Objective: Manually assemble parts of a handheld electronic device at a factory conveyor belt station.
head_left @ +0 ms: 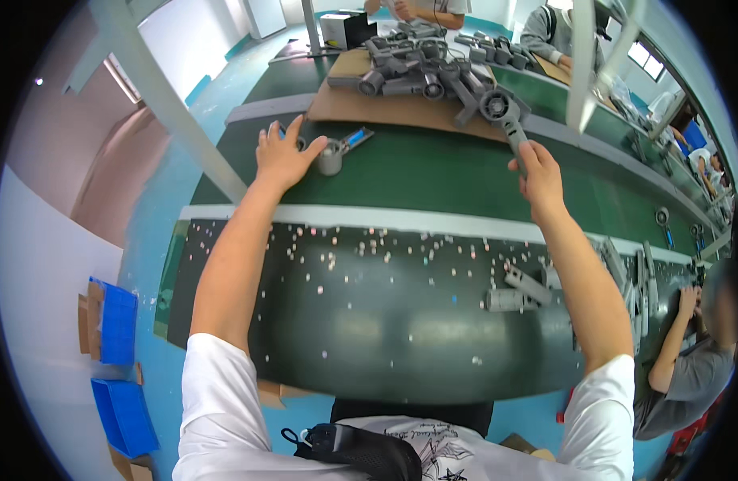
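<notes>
My right hand (541,180) grips the handle of a grey handheld fan (497,107), its round head pointing away from me at the near right corner of a pile. Over the green belt, my left hand (284,160) is spread, fingers apart. Beside its thumb lies a grey fan housing (330,161) with a blue cylinder showing in its handle. Another blue-and-grey piece is partly hidden behind the left fingers. Several similar grey fans (421,66) are heaped on a brown cardboard sheet (369,108) beyond both hands.
Small pale bits are scattered over the dark near table (369,337). Loose grey housings (509,300) lie at its right. A pale rail (401,217) separates table and belt. Posts rise left and right. A co-worker (690,361) sits at the right; others work across the belt. Blue bins (116,321) stand at left.
</notes>
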`<state>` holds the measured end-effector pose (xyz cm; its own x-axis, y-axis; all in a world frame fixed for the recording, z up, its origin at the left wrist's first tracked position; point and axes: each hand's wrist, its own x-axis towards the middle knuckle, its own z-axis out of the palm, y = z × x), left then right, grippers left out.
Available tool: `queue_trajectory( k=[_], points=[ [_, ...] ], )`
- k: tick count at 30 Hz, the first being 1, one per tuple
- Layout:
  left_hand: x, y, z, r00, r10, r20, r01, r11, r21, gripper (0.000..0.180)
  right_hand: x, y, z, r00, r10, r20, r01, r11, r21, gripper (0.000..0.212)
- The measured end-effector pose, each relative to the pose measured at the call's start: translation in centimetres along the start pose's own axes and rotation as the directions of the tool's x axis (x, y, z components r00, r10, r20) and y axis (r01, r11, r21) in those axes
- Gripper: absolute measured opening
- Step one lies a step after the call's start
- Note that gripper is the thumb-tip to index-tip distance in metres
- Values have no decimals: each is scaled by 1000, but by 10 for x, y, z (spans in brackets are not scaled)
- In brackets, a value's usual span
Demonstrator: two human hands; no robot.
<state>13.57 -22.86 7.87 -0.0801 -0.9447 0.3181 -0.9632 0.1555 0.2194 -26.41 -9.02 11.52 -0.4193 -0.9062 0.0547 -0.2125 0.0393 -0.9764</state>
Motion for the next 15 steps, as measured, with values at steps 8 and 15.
queue_trajectory(
  k=[8,15],
  points=[
    [16,-3,-9,846,234,478,-201,972,-120,84,255,45,41,942,-327,-75,273,877,-396,42],
    [-5,-19,10,842,513,163,-534,836,128,70,304,9,124,936,-344,-79,226,756,-614,46]
  ],
)
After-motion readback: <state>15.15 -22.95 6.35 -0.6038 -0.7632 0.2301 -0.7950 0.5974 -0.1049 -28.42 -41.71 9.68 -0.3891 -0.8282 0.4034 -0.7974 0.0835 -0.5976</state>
